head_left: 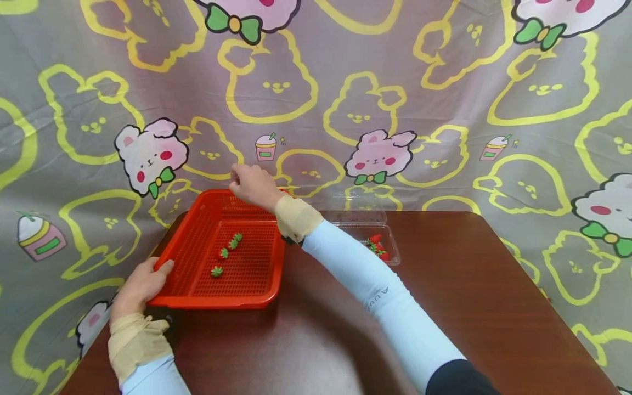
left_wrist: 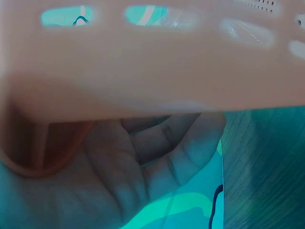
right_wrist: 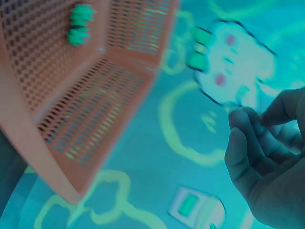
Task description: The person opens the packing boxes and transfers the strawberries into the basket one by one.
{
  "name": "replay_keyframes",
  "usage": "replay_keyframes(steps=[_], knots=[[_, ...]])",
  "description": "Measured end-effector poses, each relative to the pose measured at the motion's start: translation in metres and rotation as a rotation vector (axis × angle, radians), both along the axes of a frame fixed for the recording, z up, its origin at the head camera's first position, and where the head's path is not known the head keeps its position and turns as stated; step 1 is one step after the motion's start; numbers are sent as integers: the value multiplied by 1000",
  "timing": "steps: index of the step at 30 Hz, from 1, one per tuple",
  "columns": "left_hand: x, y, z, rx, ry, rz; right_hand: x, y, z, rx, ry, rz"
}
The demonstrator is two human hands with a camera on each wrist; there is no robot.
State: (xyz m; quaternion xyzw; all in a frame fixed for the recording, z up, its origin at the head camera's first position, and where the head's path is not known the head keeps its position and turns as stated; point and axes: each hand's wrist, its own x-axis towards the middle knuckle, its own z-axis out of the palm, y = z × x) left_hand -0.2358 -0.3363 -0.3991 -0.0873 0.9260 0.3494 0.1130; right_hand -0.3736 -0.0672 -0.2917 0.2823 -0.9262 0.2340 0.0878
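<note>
Strawberries [head_left: 379, 248] lie in a clear plastic punnet [head_left: 390, 237] on the far middle of the brown table [head_left: 444, 307], just right of the red basket [head_left: 195, 249]. A few red berries show there, partly hidden behind the right forearm. Four green leafy tops [head_left: 226, 254] lie on the mesh floor of the basket, two close together farther in, one in the middle and one nearer. No red flesh shows on them, so I judge they are hulled caps, or berries lying cap-up; the pictures do not settle which. By that reading the sorting is about midway: several pieces are already in the basket and a handful remain in the punnet.

Left hand [head_left: 140, 285] holds the basket's near-left corner, thumb over the rim and fingers [left_wrist: 181, 152] curled beneath it, as the left wrist view shows. Right hand [head_left: 252, 184] hovers above the basket's far edge, close to the patterned cloth [head_left: 444, 109]. Its fingertips [right_wrist: 240, 125] are drawn together, and I cannot tell whether they pinch anything; nothing is visible between them.
</note>
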Motion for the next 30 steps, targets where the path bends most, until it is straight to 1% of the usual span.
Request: replay_keyframes(steps=[3, 7, 9, 11, 14, 17, 18, 20, 23, 27, 30], knots=[[3, -1, 0, 11, -22, 1, 5, 19, 14, -77, 36, -6], [5, -4, 0, 16, -27, 0, 12, 48, 32, -165, 106, -55], [4, -4, -1, 18, -25, 2, 15, 65, 38, -197, 107, -88], [2, -4, -1, 16, -23, 2, 17, 84, 40, -214, 108, -124], [0, -2, 0, 19, -18, -7, 18, 111, 34, -206, 136, -173], [-1, -2, 3, 22, -13, -13, 16, 136, 22, -171, 180, -197], [-1, -2, 3, 24, -11, -13, 16, 144, 18, -158, 182, -201], [-1, -2, 5, 26, -10, -14, 16, 159, 8, -141, 164, -207], [-1, -1, 4, 14, -7, -25, 16, 181, -7, -119, 142, -226], [1, -1, 2, 18, -12, -23, 20, 208, -23, -98, 105, -222], [1, -1, 2, 34, -19, -10, 24, 224, -33, -63, 50, -209]])
